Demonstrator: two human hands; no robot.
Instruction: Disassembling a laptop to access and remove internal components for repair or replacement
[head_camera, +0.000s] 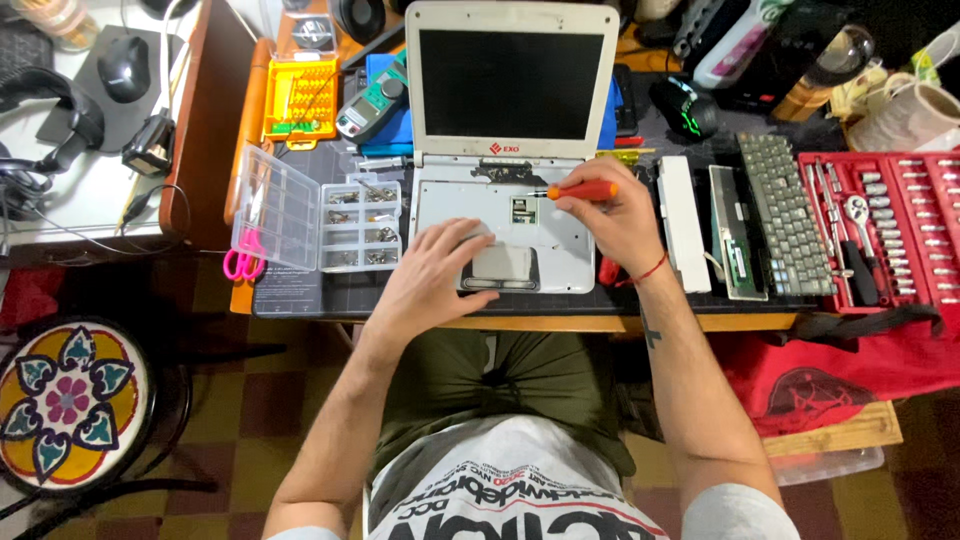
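Note:
A small white laptop stands open on the desk with its keyboard removed, showing the bare metal deck. My left hand rests flat on the palm rest by the touchpad, holding nothing. My right hand grips an orange-handled screwdriver, its tip pointing left onto the deck near the hinge. The detached grey keyboard lies to the right, beside a white strip and a flat part.
A clear compartment box of screws sits open left of the laptop, pink scissors beside it. An orange bit set lies behind. A red socket tray is at right. A painted stool stands lower left.

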